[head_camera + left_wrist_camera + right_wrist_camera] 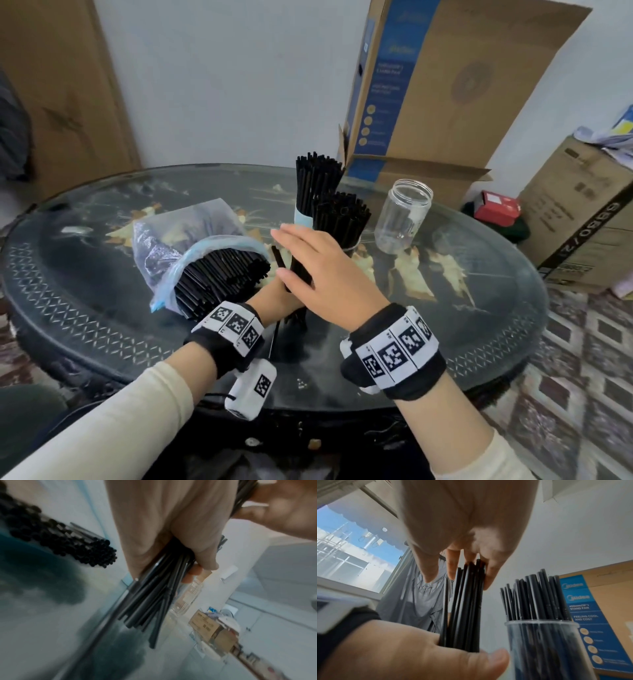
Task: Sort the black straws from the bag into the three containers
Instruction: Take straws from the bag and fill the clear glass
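Note:
My left hand point(274, 301) grips a bundle of black straws point(297, 274) and holds it upright on the glass table point(462, 308). My right hand point(322, 270) lies flat over the bundle's top, fingers straight, the fingertips point(452, 566) touching the straw ends point(467, 595). In the left wrist view my left hand point(171, 534) is curled round the bundle point(150, 599). The clear bag point(191, 240), full of straws point(219, 277), lies just to the left. Behind the hands stand two containers packed with straws point(315, 185) point(342, 219). An empty clear jar point(404, 219) stands to the right.
A loose straw point(274, 337) lies on the table by my left wrist. Cardboard boxes point(445, 85) point(582, 212) and a red box point(500, 207) stand beyond the table's far right edge. Patterned floor point(582, 359) shows at the right.

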A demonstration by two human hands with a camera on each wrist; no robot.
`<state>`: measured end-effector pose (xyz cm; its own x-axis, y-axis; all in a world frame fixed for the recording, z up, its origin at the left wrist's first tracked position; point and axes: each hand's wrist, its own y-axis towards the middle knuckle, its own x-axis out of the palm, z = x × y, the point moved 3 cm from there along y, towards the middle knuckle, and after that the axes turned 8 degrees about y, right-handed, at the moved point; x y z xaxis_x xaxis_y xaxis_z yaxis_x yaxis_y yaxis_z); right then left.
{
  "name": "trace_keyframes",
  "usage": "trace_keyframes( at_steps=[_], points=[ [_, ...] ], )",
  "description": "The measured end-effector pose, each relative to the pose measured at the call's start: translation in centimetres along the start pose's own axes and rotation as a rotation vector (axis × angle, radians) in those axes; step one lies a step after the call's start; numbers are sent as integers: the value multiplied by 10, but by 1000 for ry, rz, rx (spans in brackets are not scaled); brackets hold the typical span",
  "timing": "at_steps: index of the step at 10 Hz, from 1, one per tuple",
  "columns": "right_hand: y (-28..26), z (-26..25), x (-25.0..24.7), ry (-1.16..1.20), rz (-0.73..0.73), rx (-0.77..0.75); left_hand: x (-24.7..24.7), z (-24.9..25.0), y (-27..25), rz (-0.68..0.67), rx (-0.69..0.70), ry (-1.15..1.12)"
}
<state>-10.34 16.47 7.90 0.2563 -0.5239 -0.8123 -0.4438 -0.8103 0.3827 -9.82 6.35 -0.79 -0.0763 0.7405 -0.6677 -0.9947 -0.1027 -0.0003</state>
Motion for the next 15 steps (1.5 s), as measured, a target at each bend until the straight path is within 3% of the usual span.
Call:
trace_keyframes(
  at_steps=[1,2,3,5,6,8,9,10,12,13,14,15],
  points=[
    [6,2,-1,-5,27,7,-5,0,-1,53,10,11],
    [15,7,-3,-12,69,26,-11,13,-3,147,106,70],
    [20,3,-7,-43,157,-28,-17,17,-4,182,168,-20],
    [23,5,-3,112,182,-35,-17,4,5,88,145,-203],
    [19,9,7,112,133,-17,-11,-1,7,87,116,-94],
    [21,13,8,145,145,50,-4,-15,12,-2,-20,-182],
    [20,11,0,175,133,78,-13,-2,5,-12,-27,-73],
    [10,11,-21,311,274,143,-28,15,-5,-8,97,-166],
    [-5,10,-28,553,-33,280,-34,21,-5,-370,112,-89],
    [-7,3,-26,471,-14,185,-34,33,-16,-380,118,-181],
    [-10,1,-37,579,67,156,-34,57,-16,-371,247,-188],
    [-3,7,-66,600,153,129,-44,73,-9,-83,385,-381]
  ],
)
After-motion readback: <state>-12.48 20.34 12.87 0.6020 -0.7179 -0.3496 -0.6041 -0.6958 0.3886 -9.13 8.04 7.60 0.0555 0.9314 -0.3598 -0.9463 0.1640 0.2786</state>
